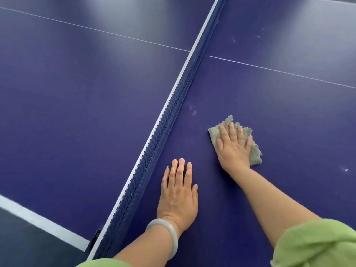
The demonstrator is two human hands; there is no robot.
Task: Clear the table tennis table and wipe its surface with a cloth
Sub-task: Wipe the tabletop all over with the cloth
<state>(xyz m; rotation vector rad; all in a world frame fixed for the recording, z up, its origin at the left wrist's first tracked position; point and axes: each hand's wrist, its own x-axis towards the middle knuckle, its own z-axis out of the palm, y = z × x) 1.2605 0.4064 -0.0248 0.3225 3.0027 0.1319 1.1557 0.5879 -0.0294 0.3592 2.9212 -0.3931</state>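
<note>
The blue table tennis table [279,105] fills the view. A grey fluffy cloth [254,151] lies flat on its right half. My right hand [234,146] presses down on the cloth with straight, spread fingers and covers most of it. My left hand [179,191] rests flat on the bare table surface, fingers straight, close to the net and nearer to me than the cloth. A pale bangle circles the left wrist.
The net [179,93] with its white top band runs diagonally from bottom left to top centre, just left of my left hand. A thin white centre line [289,73] crosses both halves. Faint pale smudges [192,110] mark the right half. The table's white edge line [38,220] and dark floor lie bottom left.
</note>
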